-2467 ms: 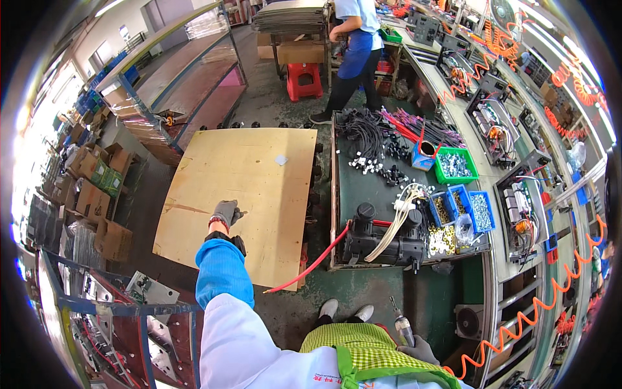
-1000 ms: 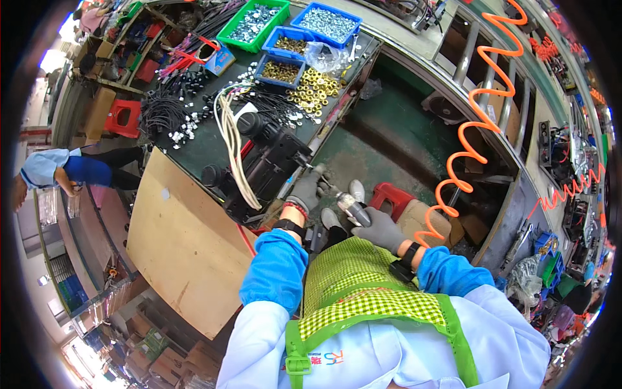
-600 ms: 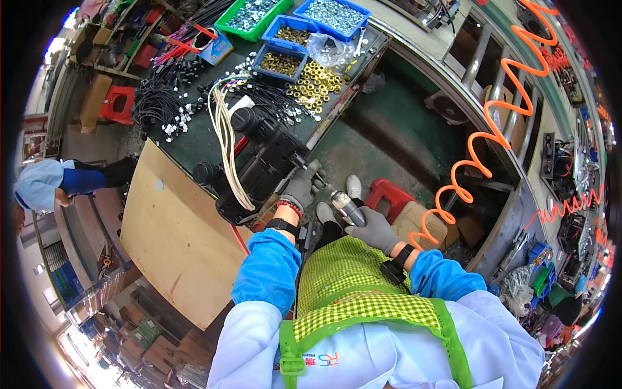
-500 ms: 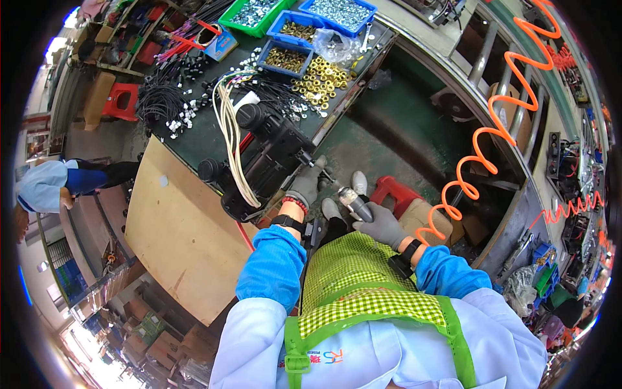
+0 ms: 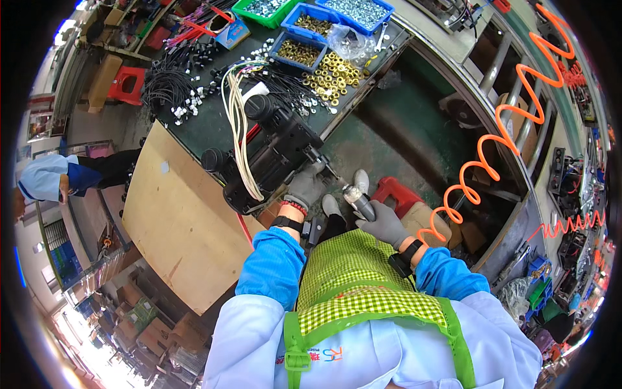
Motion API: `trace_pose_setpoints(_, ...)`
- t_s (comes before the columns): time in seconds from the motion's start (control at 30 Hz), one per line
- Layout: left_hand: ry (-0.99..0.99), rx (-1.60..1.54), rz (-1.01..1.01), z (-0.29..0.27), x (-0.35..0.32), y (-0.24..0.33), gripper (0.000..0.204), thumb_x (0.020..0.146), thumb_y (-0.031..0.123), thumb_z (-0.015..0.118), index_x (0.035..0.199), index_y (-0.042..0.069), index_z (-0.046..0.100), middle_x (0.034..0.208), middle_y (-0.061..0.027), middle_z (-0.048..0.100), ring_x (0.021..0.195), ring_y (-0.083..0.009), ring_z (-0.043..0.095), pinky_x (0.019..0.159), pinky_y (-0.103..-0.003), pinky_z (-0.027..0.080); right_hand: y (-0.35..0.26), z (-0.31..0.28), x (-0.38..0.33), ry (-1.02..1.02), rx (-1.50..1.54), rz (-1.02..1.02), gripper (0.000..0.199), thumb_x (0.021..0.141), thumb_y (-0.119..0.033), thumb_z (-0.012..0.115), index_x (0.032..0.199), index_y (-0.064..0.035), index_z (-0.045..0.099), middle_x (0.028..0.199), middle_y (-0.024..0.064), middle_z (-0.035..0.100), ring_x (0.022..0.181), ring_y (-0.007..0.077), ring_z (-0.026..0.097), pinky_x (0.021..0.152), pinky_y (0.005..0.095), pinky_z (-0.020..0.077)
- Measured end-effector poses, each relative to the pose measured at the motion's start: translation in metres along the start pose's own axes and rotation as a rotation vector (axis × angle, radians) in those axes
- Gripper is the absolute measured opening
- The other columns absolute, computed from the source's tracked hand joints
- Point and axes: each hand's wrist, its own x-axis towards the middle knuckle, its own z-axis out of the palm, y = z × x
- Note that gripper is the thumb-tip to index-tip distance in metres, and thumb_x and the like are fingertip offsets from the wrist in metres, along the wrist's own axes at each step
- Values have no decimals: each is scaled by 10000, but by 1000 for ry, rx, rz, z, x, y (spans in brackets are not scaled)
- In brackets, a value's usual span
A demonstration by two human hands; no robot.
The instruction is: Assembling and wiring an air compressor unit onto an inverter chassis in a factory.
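Observation:
A black motor-like assembly (image 5: 275, 152) with round black wheels or caps lies at the bench's near corner, a bundle of cream wires (image 5: 236, 139) draped over it. My gloved left hand (image 5: 306, 187) is closed at its near end, the fingers curled against a metal shaft fitting (image 5: 313, 153). In my gloved right hand (image 5: 383, 225) is a grey and silver air screwdriver (image 5: 358, 200). Its thin bit points at the metal fitting; I cannot tell whether the tip touches it. The part inside my left fingers is mostly hidden.
Brass nuts (image 5: 334, 74), a blue bin of brass parts (image 5: 298, 52) and black cables (image 5: 170, 87) lie on the bench. An orange coiled hose (image 5: 483, 155) hangs at the right. A red stool (image 5: 396, 196) stands beyond my right hand. Another person (image 5: 48, 178) stands far left.
The view has shifted slightly, moving the bench and bins rightward in it. Both hands stay close to the metal fitting, with the screwdriver still in my right hand.

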Motion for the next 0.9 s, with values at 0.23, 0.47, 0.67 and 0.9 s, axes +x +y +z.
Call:
trace_pose_setpoints(0.23, 75, 158, -58, -7, 8, -1, 159, 961, 145, 587, 1101, 70, 588, 1004, -91, 628, 951, -284, 627, 878, -484, 532, 6, 12, 0, 29, 43, 22, 474, 771, -360, 738, 1048, -4, 592, 951, 218, 651, 900, 372, 647, 795, 429, 490)
trace_pose_setpoints(0.47, 45, 53, 66, -15, -10, -4, 183, 918, 148, 564, 1071, 56, 605, 1070, -108, 644, 995, -286, 620, 921, -493, 507, -2, 6, -1, 8, 20, 61, 454, 775, -344, 723, 1048, -2, 600, 941, 219, 655, 915, 375, 651, 799, 434, 491)
trace_pose_setpoints(0.67, 43, -3, 74, -23, 1, -2, 196, 834, 97, 539, 1007, 51, 618, 1007, -125, 644, 965, -293, 613, 925, -506, 487, 5, 17, 4, 36, -3, 2, 485, 756, -368, 740, 1053, -12, 597, 938, 222, 659, 905, 371, 657, 800, 429, 495)
trace_pose_setpoints(0.9, 98, -163, 26, -26, -2, -5, 89, 812, 82, 561, 869, 18, 582, 971, -141, 598, 968, -322, 574, 948, -526, 475, -3, 15, 2, 31, 14, 79, 477, 772, -361, 734, 1064, -9, 597, 928, 206, 669, 888, 356, 666, 800, 419, 499)
